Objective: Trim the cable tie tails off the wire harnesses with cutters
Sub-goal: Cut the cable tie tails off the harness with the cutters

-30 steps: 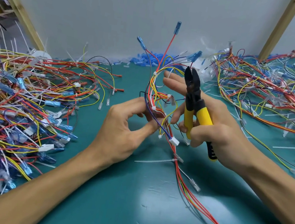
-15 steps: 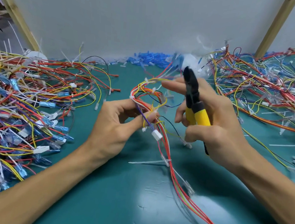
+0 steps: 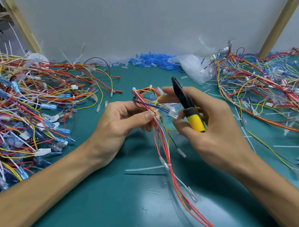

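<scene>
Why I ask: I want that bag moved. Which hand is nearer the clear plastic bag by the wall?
Right. The right hand, holding the cutters, sits just in front of the bag; the left hand is farther off to its left, pinching the harness.

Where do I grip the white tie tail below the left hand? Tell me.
Pinch the tie tail near its free left tip, coming from the left. It juts sideways off the harness, apparently raised above the mat, which leaves the root clear for the cutters.
</scene>
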`<action>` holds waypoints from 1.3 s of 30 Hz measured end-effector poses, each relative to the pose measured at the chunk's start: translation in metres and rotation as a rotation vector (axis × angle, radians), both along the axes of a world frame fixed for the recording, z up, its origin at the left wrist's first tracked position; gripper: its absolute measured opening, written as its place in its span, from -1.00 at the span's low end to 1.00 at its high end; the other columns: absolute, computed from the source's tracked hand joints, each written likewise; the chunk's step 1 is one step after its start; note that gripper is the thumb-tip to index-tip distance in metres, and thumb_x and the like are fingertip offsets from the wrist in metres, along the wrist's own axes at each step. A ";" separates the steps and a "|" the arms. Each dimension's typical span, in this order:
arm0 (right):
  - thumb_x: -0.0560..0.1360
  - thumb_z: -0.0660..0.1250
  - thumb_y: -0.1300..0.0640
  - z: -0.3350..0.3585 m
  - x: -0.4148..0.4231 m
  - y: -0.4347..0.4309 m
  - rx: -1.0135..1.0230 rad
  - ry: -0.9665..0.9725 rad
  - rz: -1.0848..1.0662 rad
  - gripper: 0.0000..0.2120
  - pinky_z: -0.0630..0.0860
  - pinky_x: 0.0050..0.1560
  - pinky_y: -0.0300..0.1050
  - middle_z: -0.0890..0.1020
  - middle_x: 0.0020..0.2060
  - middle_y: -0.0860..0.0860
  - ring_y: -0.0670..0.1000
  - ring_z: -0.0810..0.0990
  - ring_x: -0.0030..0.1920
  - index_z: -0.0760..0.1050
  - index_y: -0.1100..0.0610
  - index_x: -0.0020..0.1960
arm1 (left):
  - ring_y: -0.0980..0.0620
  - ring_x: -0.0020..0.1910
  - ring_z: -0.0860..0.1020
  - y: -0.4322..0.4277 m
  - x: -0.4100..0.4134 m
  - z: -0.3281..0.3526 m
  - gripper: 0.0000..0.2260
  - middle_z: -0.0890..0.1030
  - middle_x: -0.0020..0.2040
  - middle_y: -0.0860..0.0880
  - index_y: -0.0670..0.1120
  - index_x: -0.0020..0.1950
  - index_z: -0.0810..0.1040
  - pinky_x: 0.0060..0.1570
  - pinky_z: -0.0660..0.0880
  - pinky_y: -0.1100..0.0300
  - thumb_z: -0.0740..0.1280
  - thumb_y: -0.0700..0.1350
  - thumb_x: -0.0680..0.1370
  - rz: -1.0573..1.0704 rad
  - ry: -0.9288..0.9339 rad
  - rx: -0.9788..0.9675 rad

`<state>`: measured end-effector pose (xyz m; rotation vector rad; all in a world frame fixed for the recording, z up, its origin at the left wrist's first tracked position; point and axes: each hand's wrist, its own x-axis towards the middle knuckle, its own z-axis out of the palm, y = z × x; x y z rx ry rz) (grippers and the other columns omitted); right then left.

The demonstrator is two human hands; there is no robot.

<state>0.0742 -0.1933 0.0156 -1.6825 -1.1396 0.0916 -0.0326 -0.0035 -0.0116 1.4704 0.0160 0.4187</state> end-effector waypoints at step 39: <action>0.51 0.46 0.46 0.001 0.007 0.002 -0.051 0.423 0.001 -0.71 0.51 -0.29 -0.31 0.61 -0.25 0.14 -0.06 0.53 -0.36 0.51 0.22 0.13 | -0.09 0.10 0.47 -0.005 -0.008 0.022 -0.70 0.53 0.17 -0.06 0.00 0.01 0.77 0.10 0.41 -0.13 0.40 -0.32 0.42 0.338 -0.210 1.252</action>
